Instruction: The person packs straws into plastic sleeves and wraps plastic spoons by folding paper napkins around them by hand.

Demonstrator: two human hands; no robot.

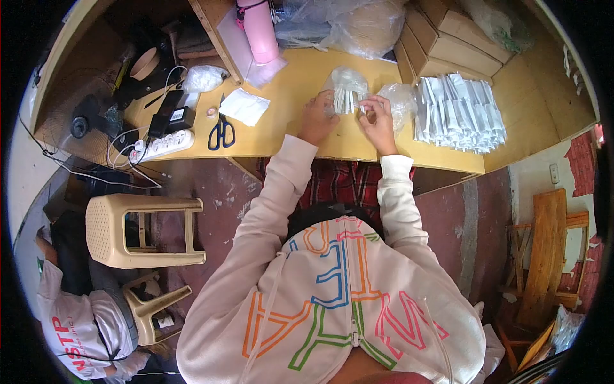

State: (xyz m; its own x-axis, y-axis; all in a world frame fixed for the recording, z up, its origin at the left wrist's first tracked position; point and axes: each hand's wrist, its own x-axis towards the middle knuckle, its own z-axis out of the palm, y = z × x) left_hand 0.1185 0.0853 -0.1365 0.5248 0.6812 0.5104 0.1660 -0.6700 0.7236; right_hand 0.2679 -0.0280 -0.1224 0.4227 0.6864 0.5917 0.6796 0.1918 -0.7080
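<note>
A small clear plastic bag (349,79) lies on the yellow tabletop in front of me, with several thin white strips (346,102) at its near end. My left hand (318,120) is closed at the bag's left side, its fingertips pressing the plastic. From the right, my right hand (378,123) curls its thumb and fingers in a pinch by the strips and the bag's edge. Just right of that hand sits another crumpled clear plastic bag (400,101). Farther right, a wide pile of white packets in clear wrap (457,114) covers the table.
Dark-handled scissors (222,133), a tape roll (212,112), a white paper (245,106) and a power strip (167,144) lie to the left. A pink bottle (259,29) and cardboard boxes (457,48) stand behind. A plastic stool (144,230) and another person (89,326) are at lower left.
</note>
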